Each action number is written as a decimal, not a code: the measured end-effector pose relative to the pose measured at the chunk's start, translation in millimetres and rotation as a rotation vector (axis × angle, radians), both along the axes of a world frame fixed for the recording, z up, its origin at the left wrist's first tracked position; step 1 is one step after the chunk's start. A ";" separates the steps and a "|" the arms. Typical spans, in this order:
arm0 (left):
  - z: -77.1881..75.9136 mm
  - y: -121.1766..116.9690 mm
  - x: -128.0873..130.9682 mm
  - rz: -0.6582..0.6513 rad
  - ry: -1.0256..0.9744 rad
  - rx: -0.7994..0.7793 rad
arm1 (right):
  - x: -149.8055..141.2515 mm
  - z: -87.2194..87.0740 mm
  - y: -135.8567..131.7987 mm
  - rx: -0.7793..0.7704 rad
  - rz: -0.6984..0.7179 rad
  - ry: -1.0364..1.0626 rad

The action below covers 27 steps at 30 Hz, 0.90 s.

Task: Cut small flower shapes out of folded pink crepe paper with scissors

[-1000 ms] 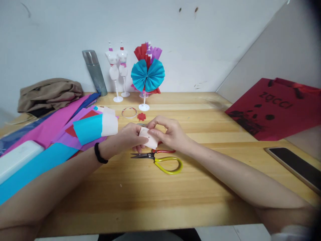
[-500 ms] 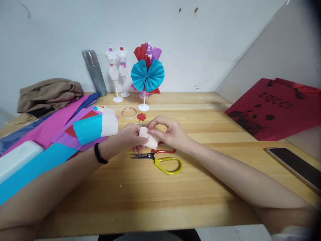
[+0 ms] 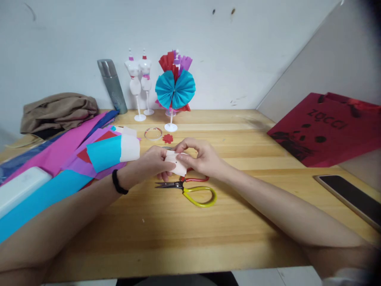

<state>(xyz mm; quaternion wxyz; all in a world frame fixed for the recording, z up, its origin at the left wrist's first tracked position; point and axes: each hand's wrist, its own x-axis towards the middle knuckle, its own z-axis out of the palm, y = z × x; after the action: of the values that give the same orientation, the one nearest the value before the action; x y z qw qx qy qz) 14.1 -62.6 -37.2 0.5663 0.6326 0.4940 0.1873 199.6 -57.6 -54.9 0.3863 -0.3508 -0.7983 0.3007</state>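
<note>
Between my hands is a small pale pink piece of paper [image 3: 180, 168] with a dark dot on it. My left hand [image 3: 156, 161] pinches its left side, thumb on top. My right hand [image 3: 202, 157] grips its upper right edge between thumb and fingers. Just below lie scissors [image 3: 200, 197] with one yellow and one red handle, blades pointing left; the red handle is partly hidden by my right hand. Beyond my hands are a red paper flower [image 3: 168, 138] and a roll of clear tape [image 3: 153, 134].
Coloured sheets [image 3: 104, 153] and a white box [image 3: 25, 186] lie left. At the back stand small white mannequins [image 3: 135, 85], one wearing a blue pleated fan [image 3: 175, 89], and a grey flask [image 3: 112, 87]. A red bag [image 3: 324, 131] and phone [image 3: 348, 196] are right.
Both hands stay in nearly the same place on the pink paper. The right thumb has shifted very slightly on it; nothing else has moved.
</note>
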 end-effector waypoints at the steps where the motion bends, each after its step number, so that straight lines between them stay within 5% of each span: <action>1: -0.1 0.2 0.4 0.001 -0.002 -0.004 | 0.5 -0.3 0.3 -0.003 0.006 0.001; 19: 1.5 -0.7 2.2 0.016 0.000 -0.057 | 2.3 -3.3 3.0 -0.021 0.057 0.076; 27: -1.1 1.9 3.4 0.092 -0.094 -0.033 | 7.3 -5.3 7.3 0.457 0.107 0.027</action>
<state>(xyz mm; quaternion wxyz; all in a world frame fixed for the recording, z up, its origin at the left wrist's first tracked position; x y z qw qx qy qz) 17.5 -60.7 -38.3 0.5901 0.5902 0.4984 0.2345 206.9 -50.2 -60.2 0.4496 -0.2076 -0.8579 0.1370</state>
